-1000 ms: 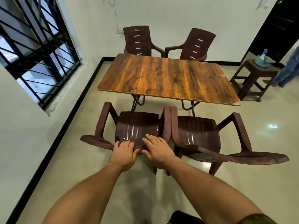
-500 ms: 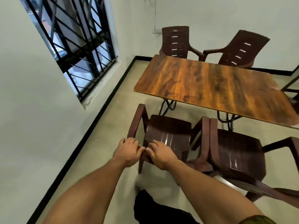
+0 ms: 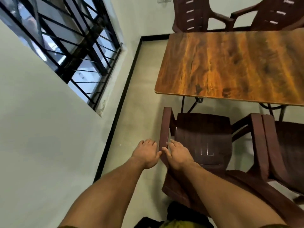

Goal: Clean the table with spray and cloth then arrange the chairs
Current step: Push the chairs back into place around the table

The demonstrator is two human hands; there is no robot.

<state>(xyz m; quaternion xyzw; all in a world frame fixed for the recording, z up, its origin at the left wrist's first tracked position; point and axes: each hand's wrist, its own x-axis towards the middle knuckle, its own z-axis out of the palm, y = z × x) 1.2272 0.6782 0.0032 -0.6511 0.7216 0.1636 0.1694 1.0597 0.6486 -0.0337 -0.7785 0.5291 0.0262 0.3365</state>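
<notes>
The wooden table (image 3: 230,63) stands ahead at the right, its top bare. Just before it is a dark brown plastic armchair (image 3: 204,134) facing the table, with its back towards me. My left hand (image 3: 146,154) is just left of this chair's left armrest, its thumb touching the armrest and its fingers loosely bent. My right hand (image 3: 177,156) lies with straight fingers on the inner side of the same armrest, where it meets the back. A second armchair (image 3: 287,145) stands tight against the first on the right. No spray or cloth is in sight.
Two more brown chairs (image 3: 189,15) (image 3: 276,14) stand at the table's far side. A white wall with a barred window (image 3: 74,46) runs close along the left, with a strip of floor (image 3: 139,112) between it and the chair.
My view has swung left and come closer to the table. Both hands have slid from the middle of the chair's back to its left armrest; the stool on the right has left the view.
</notes>
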